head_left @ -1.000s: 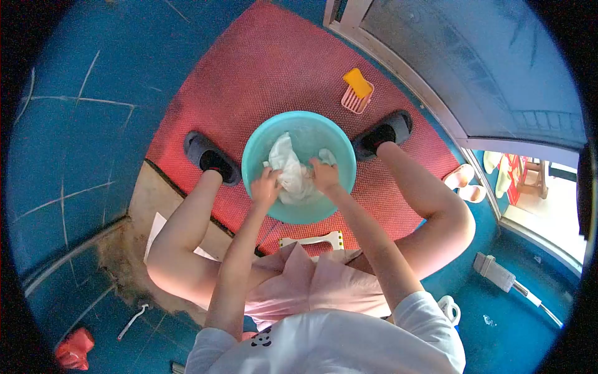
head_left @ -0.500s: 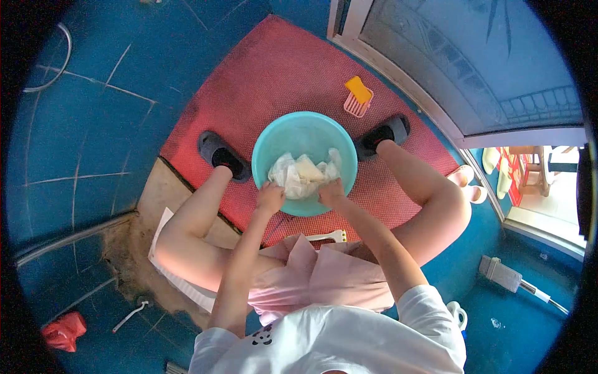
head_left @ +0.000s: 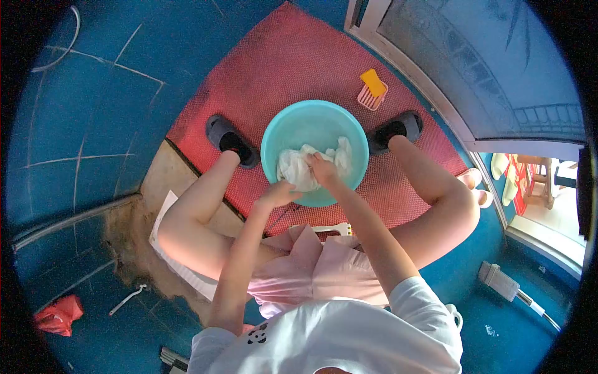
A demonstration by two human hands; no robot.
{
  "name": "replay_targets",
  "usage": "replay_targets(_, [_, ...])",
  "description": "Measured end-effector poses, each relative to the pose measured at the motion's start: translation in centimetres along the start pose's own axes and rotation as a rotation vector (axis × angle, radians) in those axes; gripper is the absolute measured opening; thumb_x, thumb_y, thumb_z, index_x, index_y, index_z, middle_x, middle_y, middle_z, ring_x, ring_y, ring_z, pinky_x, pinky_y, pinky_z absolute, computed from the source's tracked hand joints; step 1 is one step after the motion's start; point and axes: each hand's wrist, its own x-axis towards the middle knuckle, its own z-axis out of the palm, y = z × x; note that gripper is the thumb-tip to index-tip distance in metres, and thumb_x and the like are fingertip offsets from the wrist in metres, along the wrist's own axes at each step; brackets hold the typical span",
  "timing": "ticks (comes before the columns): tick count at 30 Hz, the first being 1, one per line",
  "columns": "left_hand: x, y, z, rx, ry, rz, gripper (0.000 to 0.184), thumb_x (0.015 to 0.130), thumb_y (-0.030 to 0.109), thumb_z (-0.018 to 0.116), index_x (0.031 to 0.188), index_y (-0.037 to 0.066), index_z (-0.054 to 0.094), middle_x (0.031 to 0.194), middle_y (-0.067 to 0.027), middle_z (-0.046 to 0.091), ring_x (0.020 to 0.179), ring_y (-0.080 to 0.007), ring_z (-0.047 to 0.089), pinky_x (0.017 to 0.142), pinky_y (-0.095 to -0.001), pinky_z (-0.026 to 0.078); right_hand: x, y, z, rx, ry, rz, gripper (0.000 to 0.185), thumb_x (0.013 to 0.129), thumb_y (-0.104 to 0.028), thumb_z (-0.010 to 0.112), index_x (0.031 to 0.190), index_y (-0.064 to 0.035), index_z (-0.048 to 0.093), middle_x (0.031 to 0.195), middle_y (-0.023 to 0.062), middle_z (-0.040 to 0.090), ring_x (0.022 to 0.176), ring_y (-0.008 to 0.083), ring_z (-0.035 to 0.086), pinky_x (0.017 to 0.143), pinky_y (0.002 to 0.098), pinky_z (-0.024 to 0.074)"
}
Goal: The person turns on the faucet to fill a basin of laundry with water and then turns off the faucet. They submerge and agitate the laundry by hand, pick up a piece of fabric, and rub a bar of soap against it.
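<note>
A light blue basin (head_left: 299,115) stands on a red mat between my slippered feet. In its lower half lies a bunched white cloth (head_left: 298,172), wet-looking. My right hand (head_left: 323,168) has its fingers closed on the middle of the cloth. At the basin's near left rim is my left hand (head_left: 280,194), its fingers stretched out and apart, beside the cloth's lower edge. Whether those fingertips touch the cloth is hard to tell.
A yellow bar (head_left: 373,82) rests on a pink soap dish (head_left: 372,100) on the red mat (head_left: 249,75). A white stool (head_left: 333,229) is partly under me. A brush (head_left: 500,282) lies at right, a red bag (head_left: 59,315) at left.
My right hand has moved up and inward onto the cloth. My left hand has opened and let go of the cloth near the rim. The whole view has shifted slightly.
</note>
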Motion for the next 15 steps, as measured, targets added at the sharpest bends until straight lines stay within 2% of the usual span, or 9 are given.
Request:
replay_targets(2, [0.9,-2.7,1.5,-0.014,0.052,0.018,0.044,0.075,0.039,0.053,0.102,0.004,0.058,0.105,-0.0173,0.054,0.099,-0.0300,0.051,0.083,-0.0380,0.041,-0.1,0.1,0.3,-0.027,-0.024,0.022,0.039,0.077,-0.015,0.043,0.116,-0.0185,0.041,0.113,0.0090,0.042,0.080,0.0268,0.058,0.064,0.0399,0.0486])
replay_targets(4, [0.5,-2.0,1.0,-0.018,0.109,0.044,0.045,0.076,0.038,0.052,0.107,0.005,0.055,0.109,-0.0171,0.051,0.102,-0.0293,0.050,0.084,-0.0381,0.040,0.0,0.1,0.3,-0.146,-0.067,0.001,0.032,0.078,-0.017,0.044,0.110,-0.0164,0.044,0.110,0.0099,0.044,0.078,0.0265,0.059,0.063,0.0407,0.0486])
replay_targets(5, [0.1,-1.5,1.0,-0.009,0.114,-0.003,0.045,0.078,0.035,0.052,0.108,0.002,0.053,0.112,-0.0185,0.049,0.104,-0.0310,0.048,0.086,-0.0374,0.039,-0.2,0.3,0.3,-0.144,-0.062,0.004,0.032,0.078,-0.017,0.044,0.110,-0.0164,0.044,0.110,0.0099,0.044,0.078,0.0265,0.059,0.063,0.0407,0.0486])
replay_targets(7, [-0.2,-0.7,1.1,-0.002,0.121,-0.048,0.045,0.079,0.032,0.051,0.109,-0.001,0.051,0.115,-0.0198,0.047,0.106,-0.0327,0.046,0.088,-0.0368,0.038,-1.2,0.4,-0.9,-0.220,0.061,-0.279,0.028,0.078,-0.019,0.045,0.105,-0.0126,0.046,0.110,0.0102,0.044,0.076,0.0265,0.060,0.060,0.0408,0.0486])
replay_targets(8, [-0.1,-0.7,1.5,0.058,0.125,-0.038,0.045,0.080,0.031,0.050,0.112,-0.001,0.048,0.116,-0.0202,0.045,0.107,-0.0334,0.045,0.089,-0.0373,0.037,-1.3,0.1,-1.3,-0.221,0.060,-0.280,0.028,0.078,-0.019,0.045,0.105,-0.0126,0.046,0.110,0.0102,0.044,0.076,0.0265,0.060,0.060,0.0408,0.0486])
replay_targets(10, [0.2,-1.1,2.4,0.116,0.124,-0.030,0.045,0.081,0.029,0.049,0.114,-0.001,0.046,0.117,-0.0207,0.043,0.108,-0.0342,0.044,0.090,-0.0378,0.037,-1.5,-0.3,-1.3,-0.232,-0.056,-0.128,0.028,0.078,-0.019,0.044,0.105,-0.0110,0.046,0.112,0.0091,0.044,0.077,0.0254,0.060,0.059,0.0389,0.0487])
replay_targets(11, [0.4,-1.3,2.6,0.123,0.102,-0.010,0.046,0.080,0.030,0.048,0.116,0.002,0.044,0.121,-0.0186,0.039,0.106,-0.0340,0.045,0.088,-0.0400,0.038,-1.5,-0.4,-1.3,-0.230,-0.058,-0.126,0.028,0.078,-0.019,0.044,0.105,-0.0110,0.046,0.112,0.0091,0.044,0.077,0.0254,0.060,0.059,0.0389,0.0487])
replay_targets(13, [1.1,-2.1,3.3,0.137,0.084,0.011,0.047,0.080,0.031,0.047,0.119,0.004,0.042,0.125,-0.0164,0.035,0.105,-0.0338,0.046,0.086,-0.0422,0.039,-0.9,-0.7,-1.5,-0.184,-0.117,0.092,0.029,0.077,-0.020,0.048,0.104,-0.0097,0.047,0.108,0.0073,0.049,0.078,0.0247,0.060,0.061,0.0382,0.0481])
replay_targets(15, [1.2,-2.4,3.7,0.089,0.072,0.007,0.045,0.080,0.029,0.047,0.116,0.003,0.042,0.122,-0.0177,0.036,0.102,-0.0353,0.047,0.084,-0.0431,0.039,-0.8,-0.5,-1.2,-0.149,-0.063,0.103,0.031,0.076,-0.022,0.051,0.104,-0.0097,0.046,0.104,0.0066,0.051,0.079,0.0244,0.060,0.062,0.0391,0.0476])
